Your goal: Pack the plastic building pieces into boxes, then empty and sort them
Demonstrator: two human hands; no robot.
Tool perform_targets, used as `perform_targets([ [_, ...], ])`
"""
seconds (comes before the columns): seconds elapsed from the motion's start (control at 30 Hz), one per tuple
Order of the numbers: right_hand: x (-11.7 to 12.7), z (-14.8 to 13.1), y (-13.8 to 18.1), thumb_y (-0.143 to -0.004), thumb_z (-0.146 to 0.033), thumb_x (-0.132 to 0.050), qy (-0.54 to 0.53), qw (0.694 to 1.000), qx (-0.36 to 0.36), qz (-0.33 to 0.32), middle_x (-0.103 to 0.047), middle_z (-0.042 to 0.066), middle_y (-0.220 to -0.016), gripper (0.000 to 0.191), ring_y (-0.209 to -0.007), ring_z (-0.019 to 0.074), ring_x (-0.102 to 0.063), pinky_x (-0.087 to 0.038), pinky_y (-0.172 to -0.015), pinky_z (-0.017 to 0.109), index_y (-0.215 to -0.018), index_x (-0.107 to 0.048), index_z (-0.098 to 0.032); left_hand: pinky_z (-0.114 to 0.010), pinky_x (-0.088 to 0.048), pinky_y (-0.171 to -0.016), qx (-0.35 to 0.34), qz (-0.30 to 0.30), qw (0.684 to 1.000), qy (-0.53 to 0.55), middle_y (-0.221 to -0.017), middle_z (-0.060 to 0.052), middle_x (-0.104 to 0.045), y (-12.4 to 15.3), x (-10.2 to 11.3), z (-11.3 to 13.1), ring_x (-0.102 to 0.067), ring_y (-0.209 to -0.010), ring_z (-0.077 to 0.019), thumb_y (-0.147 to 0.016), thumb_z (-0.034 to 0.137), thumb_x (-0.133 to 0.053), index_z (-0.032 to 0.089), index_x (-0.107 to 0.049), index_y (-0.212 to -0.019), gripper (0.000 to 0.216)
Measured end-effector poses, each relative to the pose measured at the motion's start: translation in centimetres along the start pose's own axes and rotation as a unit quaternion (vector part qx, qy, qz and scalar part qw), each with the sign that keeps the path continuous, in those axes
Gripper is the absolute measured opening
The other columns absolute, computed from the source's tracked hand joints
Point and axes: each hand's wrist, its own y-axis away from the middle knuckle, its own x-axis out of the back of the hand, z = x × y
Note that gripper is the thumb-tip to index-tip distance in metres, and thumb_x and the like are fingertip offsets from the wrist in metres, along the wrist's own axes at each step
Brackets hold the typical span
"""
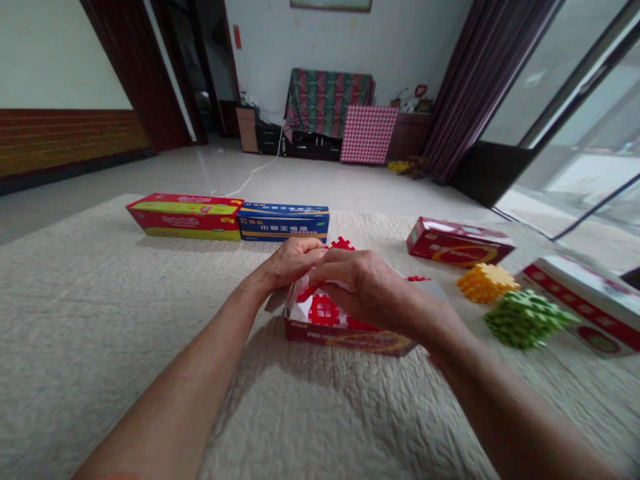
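An open dark red cardboard box (350, 339) lies on the quilted cover in front of me. Inside are red square plastic building pieces with toothed edges (324, 311), against a white lining. My right hand (357, 280) reaches over the box, its fingers closed on a red toothed piece (307, 292) near the left end. At the far left corner, my left hand (295, 261) curls over the box's edge; its fingertips are partly hidden behind my right hand. Another red piece (343, 244) shows just beyond my right hand's knuckles.
Beyond lie a red and yellow box (190, 219) and a blue box (284, 222), end to end. To the right are a closed dark red box (460, 243), a yellow stack of toothed pieces (485, 283), a green stack (527, 320) and a white and red box (590, 307).
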Motion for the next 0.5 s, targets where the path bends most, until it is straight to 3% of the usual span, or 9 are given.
perform_targets([
  [0.33,-2.0,0.4,-0.5,-0.081,0.002,-0.049,0.018,0.999,-0.007,-0.031,-0.071,0.004,-0.088,0.027,-0.076,0.01,-0.062,-0.047,-0.07,0.022,-0.084,-0.07,-0.016,-0.023,-0.038,-0.054,-0.018,0.01,1.0,-0.018,-0.064,0.001,-0.053,-0.3,0.0,-0.4,-0.047,-0.06,-0.0112,-0.079,0.041,-0.056,0.015,-0.058,-0.068,0.028],
  [0.5,-1.4,0.4,0.1,-0.085,-0.002,-0.048,0.005,1.0,0.012,0.006,-0.071,0.005,-0.096,0.028,-0.086,0.0118,-0.063,-0.048,-0.078,0.026,-0.096,-0.069,-0.016,-0.024,-0.039,-0.056,-0.013,0.003,1.0,-0.003,-0.066,0.001,-0.055,0.0,0.0,-0.1,-0.049,-0.062,-0.0119,-0.078,0.045,-0.058,0.015,-0.059,-0.069,0.031],
])
